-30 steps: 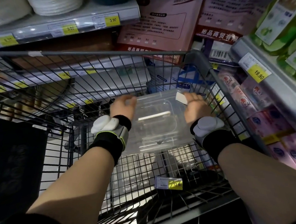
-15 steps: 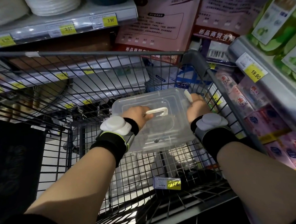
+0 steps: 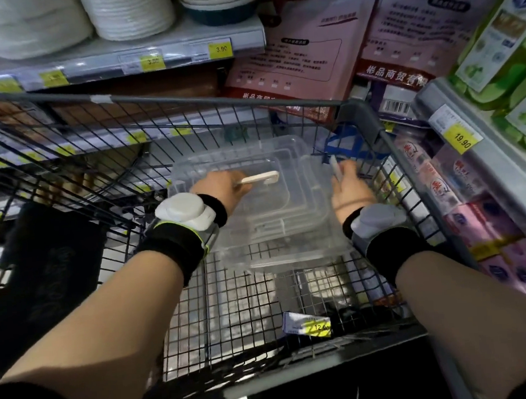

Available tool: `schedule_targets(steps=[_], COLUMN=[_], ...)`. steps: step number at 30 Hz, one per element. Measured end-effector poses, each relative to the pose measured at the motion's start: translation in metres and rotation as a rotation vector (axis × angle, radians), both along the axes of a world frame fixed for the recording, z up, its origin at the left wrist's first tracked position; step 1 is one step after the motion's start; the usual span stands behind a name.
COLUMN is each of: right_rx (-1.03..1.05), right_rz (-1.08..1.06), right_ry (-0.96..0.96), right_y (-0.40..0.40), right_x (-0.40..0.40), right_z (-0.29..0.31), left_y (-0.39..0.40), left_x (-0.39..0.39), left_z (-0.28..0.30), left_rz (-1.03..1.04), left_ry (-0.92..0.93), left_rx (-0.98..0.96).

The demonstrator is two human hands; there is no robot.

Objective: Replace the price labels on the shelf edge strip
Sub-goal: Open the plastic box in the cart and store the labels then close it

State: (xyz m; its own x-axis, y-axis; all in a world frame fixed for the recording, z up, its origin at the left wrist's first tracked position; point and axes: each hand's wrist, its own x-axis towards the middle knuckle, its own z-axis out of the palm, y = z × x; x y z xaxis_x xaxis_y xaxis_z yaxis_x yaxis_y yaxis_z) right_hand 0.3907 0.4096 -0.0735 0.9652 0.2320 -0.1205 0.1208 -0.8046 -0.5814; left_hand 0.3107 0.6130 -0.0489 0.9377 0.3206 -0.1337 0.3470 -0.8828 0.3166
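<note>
The left hand (image 3: 223, 189) grips the white handle (image 3: 261, 178) of a clear box (image 3: 257, 218) in the cart (image 3: 237, 300). The right hand (image 3: 349, 190), at the box's right edge, pinches a white strip (image 3: 334, 165). A white-and-yellow label (image 3: 307, 324) printed 12.90 lies on the cart floor, nearer than both hands. Right of the right hand, a shelf strip (image 3: 482, 152) carries a 19.90 label (image 3: 455, 133).

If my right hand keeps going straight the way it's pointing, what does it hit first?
Probably the cart's wire wall just beyond the right hand, which points forward by the clear box's right edge; depth is unclear.
</note>
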Motion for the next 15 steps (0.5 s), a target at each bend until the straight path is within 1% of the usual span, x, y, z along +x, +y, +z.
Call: schedule_targets(steps=[3, 7, 10, 13, 15], right_rx=[-0.069, -0.21, -0.329, -0.482, -0.534], right_rz=[0.102, 0.282, 0.359, 0.484, 0.534], right_ry=[0.014, 0.093, 0.203, 0.249, 0.283], right_y=[0.019, 0.03, 0.033, 0.031, 0.035], right_x=[-0.013, -0.024, -0.018, -0.007, 0.002], right_z=[0.002, 0.007, -0.008, -0.015, -0.019], left_y=[0.015, 0.04, 0.053, 0.056, 0.055], left_x=[-0.017, -0.039, -0.054, -0.062, -0.062], left_z=[0.001, -0.002, -0.007, -0.014, -0.021], left_rz=[0.047, 0.084, 0.09, 0.106, 0.11], left_ry=[0.01, 0.041, 0.061, 0.128, 0.157], left_rx=[-0.002, 0.064, 0.058, 0.153, 0.154])
